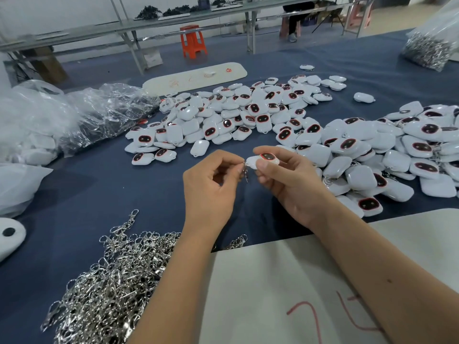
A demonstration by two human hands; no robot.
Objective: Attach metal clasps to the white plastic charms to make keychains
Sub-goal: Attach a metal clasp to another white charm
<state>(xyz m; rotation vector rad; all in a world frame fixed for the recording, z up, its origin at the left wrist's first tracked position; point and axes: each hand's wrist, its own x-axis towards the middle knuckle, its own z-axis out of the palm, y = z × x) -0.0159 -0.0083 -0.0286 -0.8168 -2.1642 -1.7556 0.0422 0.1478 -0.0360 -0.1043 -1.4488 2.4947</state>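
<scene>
My right hand [288, 180] holds a white charm [260, 160] with a dark, red-rimmed face between thumb and fingers, above the blue cloth. My left hand [211, 187] pinches a small metal clasp [245, 170] at the charm's left end; the clasp dangles between both hands. A heap of loose silver clasps [111, 281] lies near my left forearm. A pile of loose white charms [236, 115] spreads across the middle of the table. Another pile of charms [397, 157], some with clasps showing, lies at the right.
Crumpled clear plastic bags [74, 120] lie at the left. A clear bag of metal parts [432, 45] stands far right. A white board with red marks [285, 294] lies under my right forearm; another white board [196, 75] lies behind the charms. An orange stool [192, 40] stands beyond.
</scene>
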